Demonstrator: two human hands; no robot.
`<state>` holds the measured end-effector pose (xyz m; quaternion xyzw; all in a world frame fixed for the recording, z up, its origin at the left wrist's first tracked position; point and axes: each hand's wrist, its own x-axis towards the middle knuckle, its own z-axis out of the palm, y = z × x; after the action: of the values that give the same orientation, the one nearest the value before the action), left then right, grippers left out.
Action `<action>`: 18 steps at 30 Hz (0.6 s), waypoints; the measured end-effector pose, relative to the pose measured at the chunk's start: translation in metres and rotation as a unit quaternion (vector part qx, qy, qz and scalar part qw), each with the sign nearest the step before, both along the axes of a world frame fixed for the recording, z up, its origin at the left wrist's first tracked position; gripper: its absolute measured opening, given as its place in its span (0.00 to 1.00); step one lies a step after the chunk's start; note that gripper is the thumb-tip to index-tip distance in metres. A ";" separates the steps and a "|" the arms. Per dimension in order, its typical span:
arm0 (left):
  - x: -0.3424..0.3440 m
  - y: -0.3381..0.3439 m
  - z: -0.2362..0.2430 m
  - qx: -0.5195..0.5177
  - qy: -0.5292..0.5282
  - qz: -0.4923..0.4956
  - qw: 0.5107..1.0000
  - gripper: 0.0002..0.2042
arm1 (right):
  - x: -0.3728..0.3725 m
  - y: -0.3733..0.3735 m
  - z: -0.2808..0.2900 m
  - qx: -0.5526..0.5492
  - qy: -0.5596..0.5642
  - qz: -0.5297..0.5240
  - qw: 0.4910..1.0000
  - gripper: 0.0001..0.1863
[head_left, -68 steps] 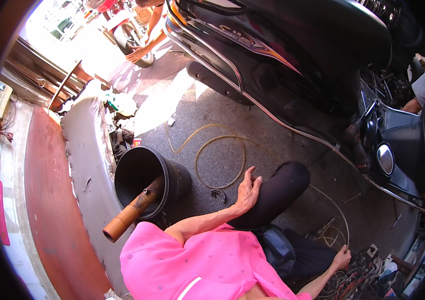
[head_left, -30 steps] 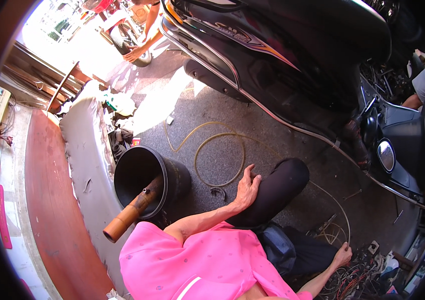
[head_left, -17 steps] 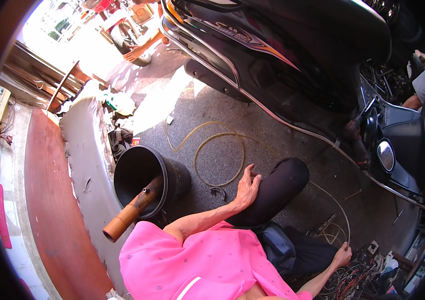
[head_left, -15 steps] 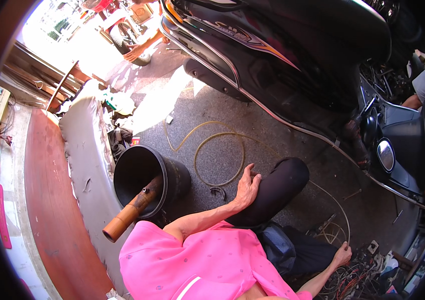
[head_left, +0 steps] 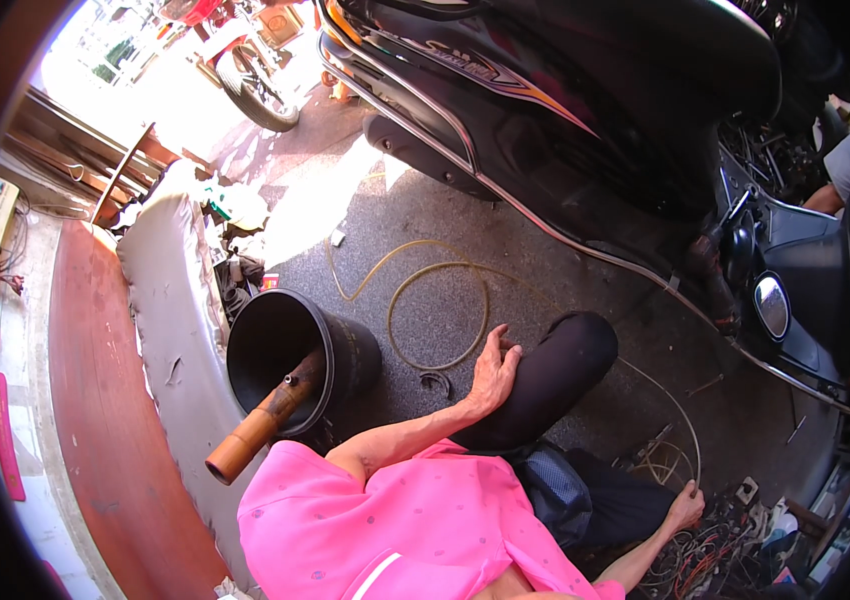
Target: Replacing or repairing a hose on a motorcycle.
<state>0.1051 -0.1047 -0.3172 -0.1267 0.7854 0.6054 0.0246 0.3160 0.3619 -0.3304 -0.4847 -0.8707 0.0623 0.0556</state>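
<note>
My left hand (head_left: 493,374) lies on my bent left knee, its fingers stretched and a little apart, holding nothing. At the lower right, my right hand (head_left: 685,507) pinches a thin, yellowish, see-through hose (head_left: 687,418) between thumb and fingers. From there the hose runs up past my knee and makes a wide loop on the grey floor. Another bundle of hose lies beside my right leg. A black bucket (head_left: 357,352) stands left of my left hand. Leaning in it is a thick bamboo pipe (head_left: 243,442) with a small stub on its side.
A black motor scooter (head_left: 585,130) with a metal side rail fills the upper right. Tangled wires and scrap parts (head_left: 710,555) lie beside my right hand. A grey padded seat (head_left: 170,330) with a reddish-brown board runs along the left. A wheel (head_left: 257,88) stands at the back.
Another person's outstretched hand and forearm beside the far wheel have drawn back to the right, largely behind the scooter. Both my hands stay nearly where they were.
</note>
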 end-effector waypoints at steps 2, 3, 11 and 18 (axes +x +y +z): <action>0.000 0.000 0.000 0.000 -0.002 0.000 1.000 0.25 | 0.000 -0.001 0.001 0.003 0.005 0.003 1.000 0.23; 0.000 0.000 0.000 0.003 -0.012 0.001 1.000 0.25 | 0.000 -0.001 0.001 0.004 0.005 0.003 1.000 0.23; 0.000 -0.001 -0.001 0.010 -0.006 -0.001 1.000 0.25 | -0.001 -0.001 0.002 -0.002 -0.004 -0.005 1.000 0.24; 0.000 -0.002 -0.002 0.022 -0.018 0.004 1.000 0.26 | 0.000 0.000 0.000 -0.006 0.005 -0.010 1.000 0.25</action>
<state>0.1049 -0.1066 -0.3190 -0.1397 0.7708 0.6204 0.0388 0.3160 0.3621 -0.3305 -0.4933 -0.8652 0.0694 0.0575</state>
